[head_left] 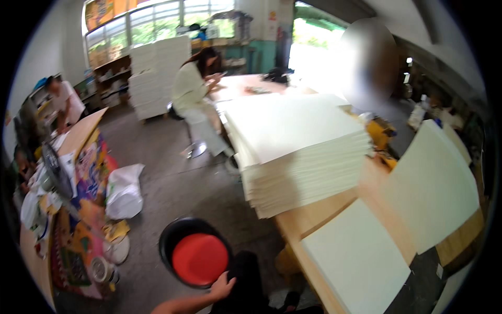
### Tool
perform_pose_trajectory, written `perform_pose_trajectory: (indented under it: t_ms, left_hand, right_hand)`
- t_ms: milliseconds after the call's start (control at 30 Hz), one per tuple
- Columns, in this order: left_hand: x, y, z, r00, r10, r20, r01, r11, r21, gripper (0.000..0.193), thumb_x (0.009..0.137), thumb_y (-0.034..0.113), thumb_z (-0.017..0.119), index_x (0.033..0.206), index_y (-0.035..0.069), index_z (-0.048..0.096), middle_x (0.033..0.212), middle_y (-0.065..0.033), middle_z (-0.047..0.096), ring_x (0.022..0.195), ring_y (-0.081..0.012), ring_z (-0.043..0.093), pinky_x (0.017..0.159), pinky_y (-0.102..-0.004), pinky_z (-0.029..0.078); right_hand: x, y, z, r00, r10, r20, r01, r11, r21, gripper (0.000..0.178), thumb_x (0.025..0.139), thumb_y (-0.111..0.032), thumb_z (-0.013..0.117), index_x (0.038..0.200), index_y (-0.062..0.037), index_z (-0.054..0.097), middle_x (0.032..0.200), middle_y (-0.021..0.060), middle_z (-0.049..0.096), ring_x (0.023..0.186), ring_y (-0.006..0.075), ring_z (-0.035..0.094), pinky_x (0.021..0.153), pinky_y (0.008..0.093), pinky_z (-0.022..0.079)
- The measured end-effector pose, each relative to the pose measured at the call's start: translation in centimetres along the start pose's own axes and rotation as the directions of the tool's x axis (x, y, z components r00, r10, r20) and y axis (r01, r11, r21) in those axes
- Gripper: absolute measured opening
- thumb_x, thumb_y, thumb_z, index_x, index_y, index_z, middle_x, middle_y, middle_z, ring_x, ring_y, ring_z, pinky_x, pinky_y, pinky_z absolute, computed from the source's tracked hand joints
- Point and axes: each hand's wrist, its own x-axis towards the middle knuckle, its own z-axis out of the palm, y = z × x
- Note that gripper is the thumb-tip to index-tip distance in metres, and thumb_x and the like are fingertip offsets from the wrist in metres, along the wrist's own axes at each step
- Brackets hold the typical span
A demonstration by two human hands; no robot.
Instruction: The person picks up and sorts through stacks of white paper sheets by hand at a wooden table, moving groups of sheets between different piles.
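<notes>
Left hand (222, 287), black tub (168, 236), red disc (200, 258) inside

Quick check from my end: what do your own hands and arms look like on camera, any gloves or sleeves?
Only the left hand shows, and it wears no glove. The visible part of the left forearm is bare, with no sleeve and no watch or band that I can make out. The right hand and arm are out of view.
</notes>
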Motion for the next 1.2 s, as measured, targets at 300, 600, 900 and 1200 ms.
perform_pose_trajectory:
  t_ms: [300,600,900,1200]
  left_hand:
    - [-0.4,0.3,-0.1,0.995,0.096,0.002,-0.096,0.995,0.023,0.061,0.102,0.045,0.049,0.145,0.003,0.042,0.141,-0.0260,0.053,0.132,-0.0397,0.051,0.111,-0.0442,0.040]
    - [-0.1,1.8,1.2,0.993,0.114,0.030,-0.117,0.985,0.125,0.065,0.102,0.046,0.049,0.148,0.002,0.040,0.144,-0.0265,0.051,0.135,-0.0401,0.049,0.111,-0.0440,0.040]
    - [1.4,10.2,2.4,0.805,0.543,-0.239,-0.549,0.834,0.047,0.039,0.090,0.024,0.061,0.118,-0.003,0.062,0.112,-0.0251,0.066,0.108,-0.0443,0.062,0.112,-0.0530,0.038]
    - [7.1,28.4,3.8,0.714,0.687,-0.132,-0.695,0.673,-0.253,0.050,0.088,0.007,0.065,0.136,0.002,0.053,0.128,-0.0207,0.063,0.116,-0.0310,0.063,0.099,-0.0390,0.049]
  right_hand:
    - [-4.4,-2.8,0.1,1.000,-0.028,0.013,0.026,0.994,0.102,0.045,0.088,-0.031,0.075,0.105,0.0089,0.065,0.091,0.0135,0.059,0.072,0.0222,0.053,0.052,0.0360,0.043]
    - [-4.2,-2.1,-0.3,0.999,0.030,0.016,-0.031,0.996,0.087,0.053,0.089,-0.039,0.075,0.114,0.0063,0.065,0.100,0.0163,0.063,0.079,0.0253,0.060,0.058,0.0378,0.050]
    - [-4.4,-2.6,-0.4,0.996,0.031,0.086,-0.036,0.998,0.051,0.054,0.094,-0.039,0.070,0.123,0.0058,0.063,0.108,0.0166,0.066,0.089,0.0248,0.063,0.069,0.0377,0.054]
    - [-4.3,-2.0,-0.3,0.986,-0.082,0.148,0.059,0.986,0.154,0.052,0.095,-0.038,0.071,0.123,0.0039,0.062,0.100,0.0128,0.065,0.083,0.0220,0.060,0.064,0.0354,0.050]
